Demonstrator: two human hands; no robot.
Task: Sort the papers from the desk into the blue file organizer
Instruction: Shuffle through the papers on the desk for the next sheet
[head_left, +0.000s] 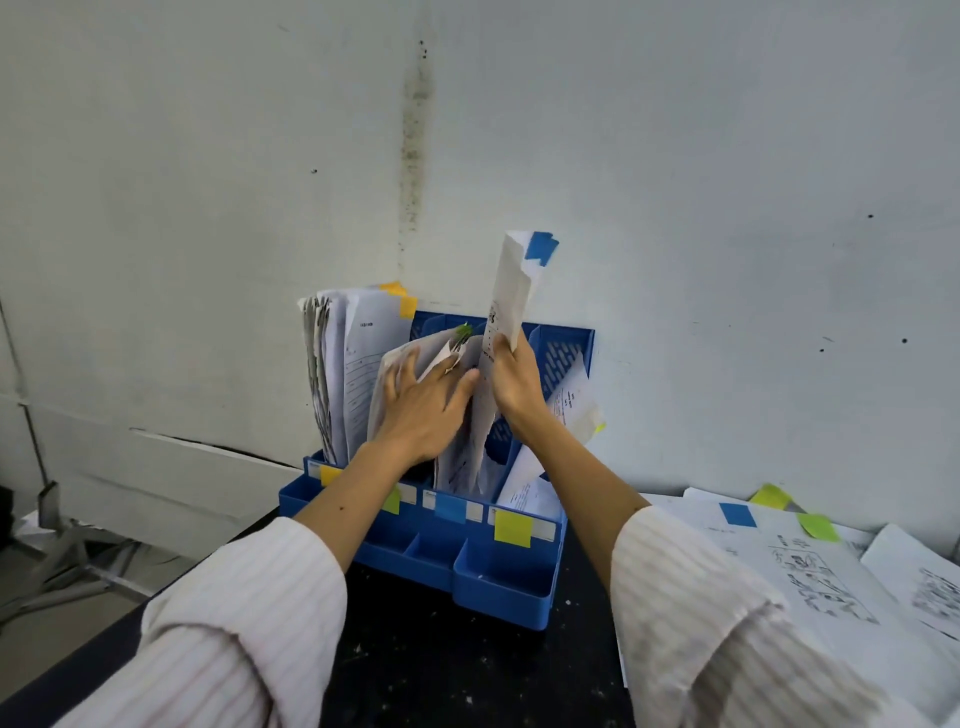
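Right hand (511, 382) grips a folded paper (511, 291) with a blue tab upright above the blue file organizer (467, 551) on the worktop (441, 665); left hand (423, 397), fingers spread flat, presses filed papers (405, 374) aside in a middle slot beside it.

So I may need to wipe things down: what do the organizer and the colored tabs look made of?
Organizer: likely molded plastic, glossy blue, with a slotted grille back. Tabs: apparently matte paper sticky notes, thin and flat.
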